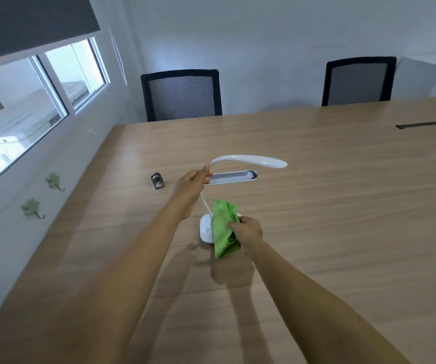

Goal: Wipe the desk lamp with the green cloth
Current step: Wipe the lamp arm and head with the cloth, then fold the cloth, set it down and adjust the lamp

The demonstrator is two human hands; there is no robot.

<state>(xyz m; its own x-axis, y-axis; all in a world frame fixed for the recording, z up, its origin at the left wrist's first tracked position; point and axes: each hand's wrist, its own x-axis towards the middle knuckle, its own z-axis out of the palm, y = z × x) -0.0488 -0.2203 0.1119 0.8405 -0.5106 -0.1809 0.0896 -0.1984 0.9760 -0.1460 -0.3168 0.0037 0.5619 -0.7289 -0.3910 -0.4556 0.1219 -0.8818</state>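
Desk lamp [249,161], standing mid-table, looks light and tippy on its thin bendy neck, so the left hand [193,183] pinches that neck near the head while the right hand [247,228] presses the soft, bunched green cloth [223,227] onto the base.

Bare wood lying open across table [329,206] right of and beyond desk lamp [251,161]. Lamp head arching low above oval cable tray [231,177], capping approach from above there. Thin lamp neck, left hand [192,183] gripping it, standing in path from left. Green cloth [224,228], pinched by right hand [248,228], draping over lamp base. Small metal object [157,180] sitting apart, left of tray. Two black chairs [181,94] lining far edge.
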